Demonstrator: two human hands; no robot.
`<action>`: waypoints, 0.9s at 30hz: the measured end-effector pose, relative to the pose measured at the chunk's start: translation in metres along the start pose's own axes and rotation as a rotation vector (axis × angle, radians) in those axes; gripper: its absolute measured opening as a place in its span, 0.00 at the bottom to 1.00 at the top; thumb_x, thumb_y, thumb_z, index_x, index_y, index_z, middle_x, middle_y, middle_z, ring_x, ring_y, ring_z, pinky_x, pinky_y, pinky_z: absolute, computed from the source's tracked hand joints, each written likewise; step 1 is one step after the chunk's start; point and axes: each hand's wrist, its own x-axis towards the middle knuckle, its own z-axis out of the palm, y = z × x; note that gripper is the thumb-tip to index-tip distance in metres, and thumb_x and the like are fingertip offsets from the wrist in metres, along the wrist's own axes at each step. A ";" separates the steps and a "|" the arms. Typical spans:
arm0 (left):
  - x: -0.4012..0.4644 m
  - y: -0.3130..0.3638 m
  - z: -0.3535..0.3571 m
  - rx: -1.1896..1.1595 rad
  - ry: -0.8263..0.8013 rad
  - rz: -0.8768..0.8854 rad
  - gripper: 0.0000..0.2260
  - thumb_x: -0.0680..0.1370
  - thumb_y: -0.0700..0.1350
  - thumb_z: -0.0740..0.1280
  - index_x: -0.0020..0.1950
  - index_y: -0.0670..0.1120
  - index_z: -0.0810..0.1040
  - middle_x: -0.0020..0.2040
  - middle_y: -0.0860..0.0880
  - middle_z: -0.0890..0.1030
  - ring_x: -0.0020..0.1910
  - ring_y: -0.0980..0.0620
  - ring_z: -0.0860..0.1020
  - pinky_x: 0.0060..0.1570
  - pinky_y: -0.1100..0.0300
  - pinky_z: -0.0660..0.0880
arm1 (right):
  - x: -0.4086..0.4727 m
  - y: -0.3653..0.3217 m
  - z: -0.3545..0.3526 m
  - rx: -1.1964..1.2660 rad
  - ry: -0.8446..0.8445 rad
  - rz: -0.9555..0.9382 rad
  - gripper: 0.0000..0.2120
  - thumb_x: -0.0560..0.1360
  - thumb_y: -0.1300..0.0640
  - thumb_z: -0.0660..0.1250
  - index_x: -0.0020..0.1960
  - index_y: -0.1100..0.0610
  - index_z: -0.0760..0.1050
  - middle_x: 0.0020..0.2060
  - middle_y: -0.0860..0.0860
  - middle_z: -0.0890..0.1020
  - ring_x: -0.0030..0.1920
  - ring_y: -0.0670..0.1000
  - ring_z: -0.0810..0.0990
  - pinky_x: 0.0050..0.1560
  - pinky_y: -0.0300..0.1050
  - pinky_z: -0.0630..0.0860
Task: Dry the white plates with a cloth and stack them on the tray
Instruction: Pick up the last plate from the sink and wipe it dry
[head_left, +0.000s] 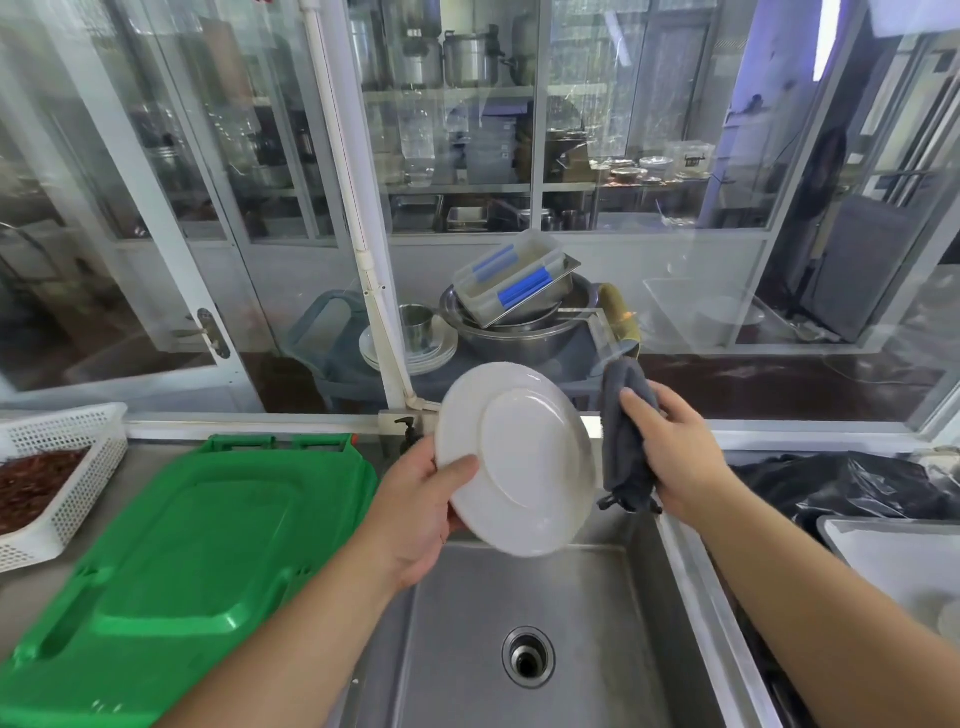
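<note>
Over the steel sink (519, 623) I hold a white plate (514, 457) tilted, left hand (415, 514) pinching its rim, thumb on the face; right hand (675, 457) clutches the grey cloth (623, 431) just beside it. Stiff, probably slick and breakable, so I judge the rim the safest hold. Green tray (197, 545) waits left.

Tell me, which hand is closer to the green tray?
The left hand. It holds the white plate just right of the green tray; the right hand, gripping the grey cloth, is farther right.

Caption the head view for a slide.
Left hand holds a white plate over the sink; right hand grips a grey cloth.
</note>
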 end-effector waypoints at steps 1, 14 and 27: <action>-0.002 -0.003 0.005 0.045 -0.019 0.004 0.13 0.83 0.34 0.64 0.63 0.47 0.80 0.54 0.45 0.87 0.49 0.49 0.85 0.39 0.52 0.84 | 0.002 0.000 0.005 -0.179 -0.011 -0.100 0.04 0.81 0.46 0.70 0.53 0.40 0.84 0.46 0.44 0.88 0.47 0.45 0.87 0.48 0.44 0.81; -0.003 -0.020 0.024 0.229 -0.072 0.047 0.12 0.84 0.35 0.65 0.58 0.51 0.82 0.51 0.48 0.88 0.48 0.51 0.86 0.40 0.53 0.83 | -0.037 -0.016 0.065 -0.766 -0.251 -0.972 0.15 0.75 0.55 0.76 0.61 0.53 0.84 0.48 0.46 0.83 0.51 0.50 0.74 0.58 0.44 0.70; -0.014 -0.013 0.023 0.124 -0.070 0.175 0.10 0.78 0.41 0.70 0.55 0.54 0.86 0.54 0.42 0.87 0.52 0.42 0.84 0.49 0.38 0.82 | -0.018 -0.035 0.066 -0.495 0.000 -0.562 0.06 0.80 0.46 0.69 0.55 0.43 0.82 0.43 0.38 0.83 0.47 0.39 0.80 0.47 0.35 0.73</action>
